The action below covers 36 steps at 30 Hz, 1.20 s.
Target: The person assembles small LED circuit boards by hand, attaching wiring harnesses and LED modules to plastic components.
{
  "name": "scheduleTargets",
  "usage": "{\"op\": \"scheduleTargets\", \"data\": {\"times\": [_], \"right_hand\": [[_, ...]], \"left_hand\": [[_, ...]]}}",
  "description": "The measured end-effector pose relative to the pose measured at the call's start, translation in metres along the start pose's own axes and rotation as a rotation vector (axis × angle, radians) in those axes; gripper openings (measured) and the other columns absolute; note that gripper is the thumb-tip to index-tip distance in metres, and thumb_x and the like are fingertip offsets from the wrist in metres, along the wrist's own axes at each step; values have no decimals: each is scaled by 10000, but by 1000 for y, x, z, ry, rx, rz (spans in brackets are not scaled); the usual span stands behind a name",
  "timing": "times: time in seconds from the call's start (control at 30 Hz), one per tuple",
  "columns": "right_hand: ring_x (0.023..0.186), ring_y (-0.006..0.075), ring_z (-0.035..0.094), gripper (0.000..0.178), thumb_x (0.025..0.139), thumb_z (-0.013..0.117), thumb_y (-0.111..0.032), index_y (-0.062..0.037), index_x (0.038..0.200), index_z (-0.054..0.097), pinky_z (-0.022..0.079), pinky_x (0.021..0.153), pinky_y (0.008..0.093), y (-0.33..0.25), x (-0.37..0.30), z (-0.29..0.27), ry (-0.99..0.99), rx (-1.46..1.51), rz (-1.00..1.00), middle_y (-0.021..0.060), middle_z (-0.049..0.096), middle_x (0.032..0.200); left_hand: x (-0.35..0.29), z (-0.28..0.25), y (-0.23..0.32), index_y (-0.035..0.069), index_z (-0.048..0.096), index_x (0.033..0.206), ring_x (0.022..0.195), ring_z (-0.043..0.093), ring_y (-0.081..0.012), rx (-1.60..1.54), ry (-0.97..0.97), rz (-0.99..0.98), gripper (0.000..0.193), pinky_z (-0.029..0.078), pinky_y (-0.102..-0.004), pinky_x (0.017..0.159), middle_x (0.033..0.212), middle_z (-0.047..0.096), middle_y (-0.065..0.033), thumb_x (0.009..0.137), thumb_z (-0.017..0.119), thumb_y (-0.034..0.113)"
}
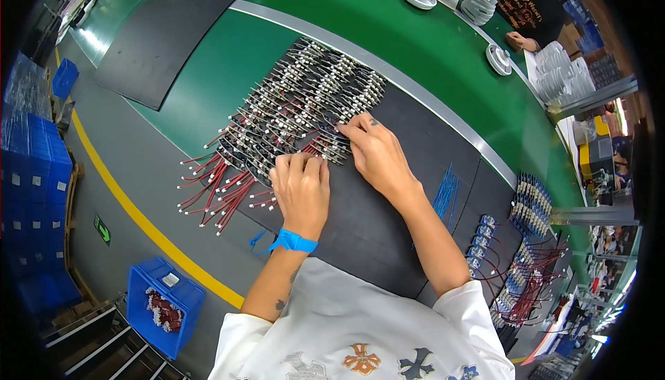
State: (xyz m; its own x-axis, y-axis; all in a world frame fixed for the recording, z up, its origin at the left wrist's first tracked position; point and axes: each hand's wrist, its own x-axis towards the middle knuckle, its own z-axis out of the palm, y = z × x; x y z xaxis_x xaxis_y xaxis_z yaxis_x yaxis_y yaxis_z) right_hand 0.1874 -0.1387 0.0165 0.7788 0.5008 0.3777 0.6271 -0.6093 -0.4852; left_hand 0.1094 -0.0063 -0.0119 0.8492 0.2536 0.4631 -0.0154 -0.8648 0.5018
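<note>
While reaching bare-handed over the matte black mat (367, 214), holding the right hand (379, 155) at the right side of the packed circuit boards (331, 85) — thumb and forefinger drawn close, impossible to tell whether clamped on one. Pressing the left hand (301, 189) to the near side with bent fingers, grip likewise hidden. Packed in slim, ribbed, white-studded rows, reaching almost to the smooth metal rail (481, 153) along the tabletop's (208, 96) far edge. Trailing thin, supple red wires (216, 189) past its near-left edge — tipped with hard white connectors.
</note>
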Motion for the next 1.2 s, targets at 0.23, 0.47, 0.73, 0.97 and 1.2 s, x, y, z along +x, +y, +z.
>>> {"op": "scheduleTargets", "data": {"times": [0.23, 0.47, 0.73, 0.97, 1.2], "right_hand": [[834, 346, 603, 185, 832, 603, 15, 2, 1012, 647, 486, 728, 430, 8, -3, 11, 67, 59, 72, 146, 609, 903], [786, 331, 615, 107, 838, 637, -53, -28, 941, 652, 499, 683, 420, 9, -3, 11, 72, -38, 96, 124, 619, 857], [770, 311, 625, 65, 841, 635, -76, -39, 884, 666, 504, 670, 418, 10, -4, 17, 111, -61, 48, 105, 619, 834], [761, 308, 639, 89, 839, 655, -106, -20, 861, 647, 505, 660, 418, -6, -9, 9, 148, -39, 223, 140, 607, 777], [913, 311, 625, 172, 770, 715, -17, -3, 938, 681, 488, 817, 390, -33, -100, -122, 389, -278, 405, 135, 671, 933]], "left_hand": [[3, -2, -1, 89, 700, 782, 1068, 493, -273, 105, 32, 9, 119, 346, -431, 901, 1045, 603, -12, 707, 777, 139], [0, -2, -5, 91, 702, 782, 1140, 456, -301, 102, 54, -4, 121, 323, -458, 948, 1134, 579, -28, 703, 780, 139], [0, -7, -6, 86, 700, 797, 1155, 458, -339, 80, 31, 8, 130, 326, -470, 952, 1203, 566, -79, 706, 779, 133], [1, -7, -6, 84, 700, 820, 1147, 459, -343, 108, 21, 42, 150, 329, -470, 947, 1206, 564, -79, 708, 782, 139], [-3, -17, -7, 83, 688, 956, 1157, 452, -337, 92, -56, 19, 279, 337, -485, 940, 1245, 535, -83, 714, 795, 171]]}}
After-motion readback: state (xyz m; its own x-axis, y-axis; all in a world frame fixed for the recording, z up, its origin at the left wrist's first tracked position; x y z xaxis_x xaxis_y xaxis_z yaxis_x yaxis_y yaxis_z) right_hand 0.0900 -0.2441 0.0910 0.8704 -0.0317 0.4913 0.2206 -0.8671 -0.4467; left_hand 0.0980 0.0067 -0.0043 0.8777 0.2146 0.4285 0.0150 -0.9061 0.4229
